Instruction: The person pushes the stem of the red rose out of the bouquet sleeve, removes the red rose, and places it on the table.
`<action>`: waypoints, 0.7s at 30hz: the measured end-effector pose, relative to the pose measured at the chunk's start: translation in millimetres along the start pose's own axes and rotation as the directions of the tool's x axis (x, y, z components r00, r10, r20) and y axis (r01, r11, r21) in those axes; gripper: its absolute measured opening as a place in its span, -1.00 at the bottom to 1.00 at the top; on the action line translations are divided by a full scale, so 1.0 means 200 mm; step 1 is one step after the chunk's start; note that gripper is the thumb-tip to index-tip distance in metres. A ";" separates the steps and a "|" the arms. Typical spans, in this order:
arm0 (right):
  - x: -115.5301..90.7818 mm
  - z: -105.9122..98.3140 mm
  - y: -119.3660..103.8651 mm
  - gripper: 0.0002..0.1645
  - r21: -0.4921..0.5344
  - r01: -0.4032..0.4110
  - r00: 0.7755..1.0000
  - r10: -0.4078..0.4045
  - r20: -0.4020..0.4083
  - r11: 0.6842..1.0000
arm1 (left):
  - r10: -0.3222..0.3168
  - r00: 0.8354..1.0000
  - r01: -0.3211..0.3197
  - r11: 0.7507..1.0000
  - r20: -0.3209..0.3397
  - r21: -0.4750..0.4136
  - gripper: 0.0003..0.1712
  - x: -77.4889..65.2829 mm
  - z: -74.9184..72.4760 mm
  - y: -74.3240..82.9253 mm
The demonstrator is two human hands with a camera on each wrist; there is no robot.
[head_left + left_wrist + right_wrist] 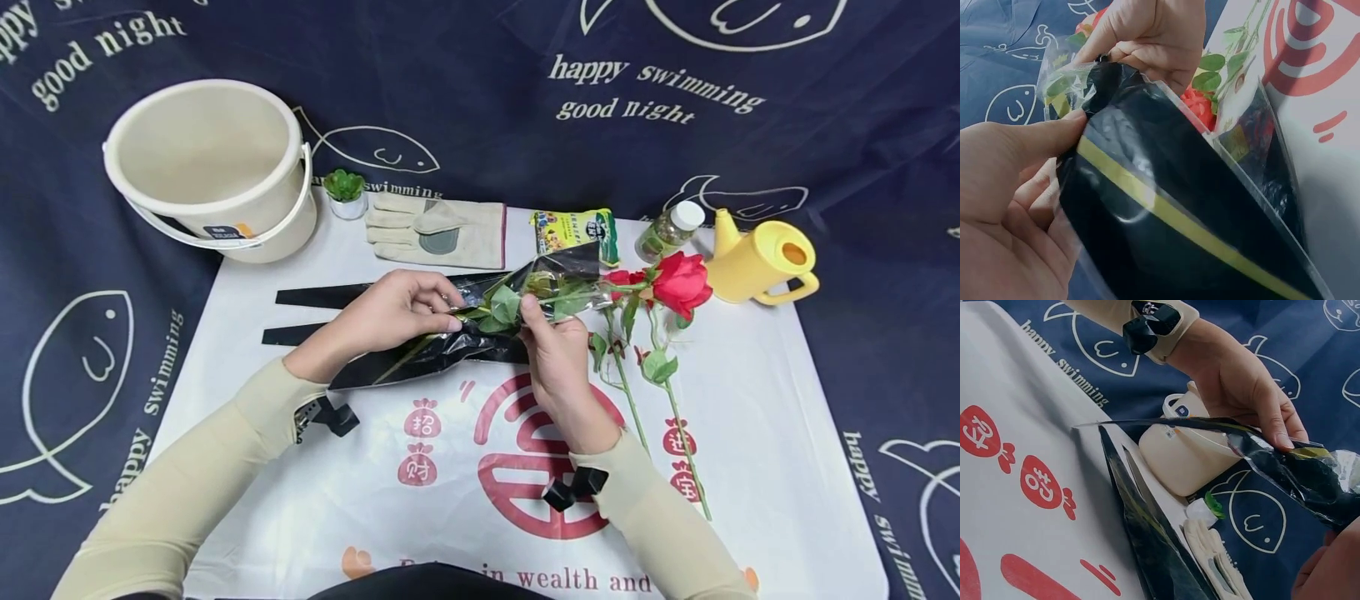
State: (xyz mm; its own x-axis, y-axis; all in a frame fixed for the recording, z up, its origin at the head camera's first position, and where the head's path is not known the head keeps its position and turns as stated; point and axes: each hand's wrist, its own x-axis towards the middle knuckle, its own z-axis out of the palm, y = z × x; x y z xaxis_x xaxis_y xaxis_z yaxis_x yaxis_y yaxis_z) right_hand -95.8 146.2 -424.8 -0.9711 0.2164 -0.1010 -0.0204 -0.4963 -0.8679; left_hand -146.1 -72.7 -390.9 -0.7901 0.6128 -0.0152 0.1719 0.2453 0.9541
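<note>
A black plastic flower sleeve (420, 360) with a gold stripe and clear film is held above the table. Green leaves (498, 310) of a rose show at its clear side. My left hand (397, 312) pinches the sleeve's narrower part between thumb and fingers, as the left wrist view shows on the sleeve (1166, 187). With thumb on top, my right hand (558, 358) grips it nearer the wide end. Red roses (681, 286) lie just beyond that end; which bloom belongs to the wrapped stem cannot be told. Loose rose stems (686, 450) run toward me on the table.
More black sleeves (315, 296) lie flat under my hands. Along the back stand a white bucket (277, 225), a small potted plant (347, 196), a work glove (435, 229), a yellow-green packet (573, 229), a lidded jar (663, 233) and a yellow watering can (750, 262).
</note>
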 end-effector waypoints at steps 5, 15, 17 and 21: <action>-0.02 0.01 0.01 -0.57 -0.042 -0.066 0.998 0.067 0.016 0.997 | 0.015 1.000 -0.016 0.999 -0.019 -0.035 -0.76 0.02 0.01 0.02; 0.01 -0.02 -0.01 -0.73 -0.087 -0.064 0.996 0.068 0.053 0.994 | -0.009 0.999 0.006 0.997 0.035 0.077 -0.73 0.01 -0.01 0.01; 0.02 -0.03 -0.03 -0.73 -0.090 -0.062 0.996 0.068 0.063 0.994 | -0.013 0.999 0.008 0.993 0.041 0.115 -0.72 -0.01 -0.02 0.03; 0.04 -0.06 -0.06 -0.70 -0.094 -0.055 0.995 0.063 0.083 0.994 | -0.014 0.999 0.007 0.986 0.040 0.167 -0.69 -0.03 -0.04 0.04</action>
State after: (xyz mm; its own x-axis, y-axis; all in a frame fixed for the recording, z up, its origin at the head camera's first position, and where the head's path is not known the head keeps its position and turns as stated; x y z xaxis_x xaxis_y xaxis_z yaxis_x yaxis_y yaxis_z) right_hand -101.0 163.8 -420.6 -0.9868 0.1142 -0.1147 0.0557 -0.4261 -0.9030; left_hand -145.5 -79.9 -380.7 -0.7681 0.6390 -0.0407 0.2619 0.3715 0.8907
